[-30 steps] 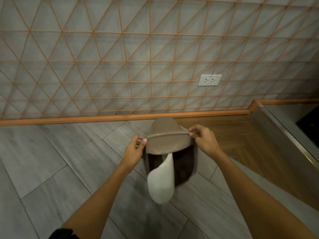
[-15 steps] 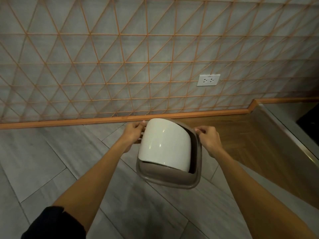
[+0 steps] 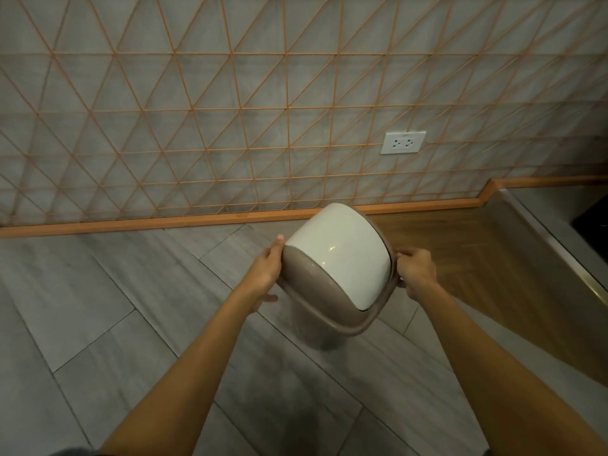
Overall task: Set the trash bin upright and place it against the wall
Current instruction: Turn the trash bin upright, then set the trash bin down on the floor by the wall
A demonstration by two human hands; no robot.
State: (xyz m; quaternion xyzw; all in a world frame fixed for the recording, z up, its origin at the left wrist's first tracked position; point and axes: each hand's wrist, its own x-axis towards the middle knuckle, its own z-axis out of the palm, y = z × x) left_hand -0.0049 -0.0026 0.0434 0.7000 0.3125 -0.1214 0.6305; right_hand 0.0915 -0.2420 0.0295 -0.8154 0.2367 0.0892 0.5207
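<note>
The trash bin (image 3: 329,311) is taupe with a white domed swing lid (image 3: 339,255). It is held above the grey floor, nearly upright, its top tipped toward me and to the right. My left hand (image 3: 263,274) grips the rim on the left side. My right hand (image 3: 416,273) grips the rim on the right. The bin's lower body is mostly hidden under the lid. The wall (image 3: 230,126), grey tiles crossed by orange lines, stands a short way beyond the bin.
An orange baseboard (image 3: 164,223) runs along the foot of the wall. A white socket (image 3: 403,142) sits on the wall at right. Wooden flooring (image 3: 460,258) lies to the right, bounded by a raised metal-edged ledge (image 3: 559,245).
The bin went from lying tilted with its lid hanging open to nearly upright with the lid shut. Both hands kept hold of the rim and carried it slightly toward the wall.
</note>
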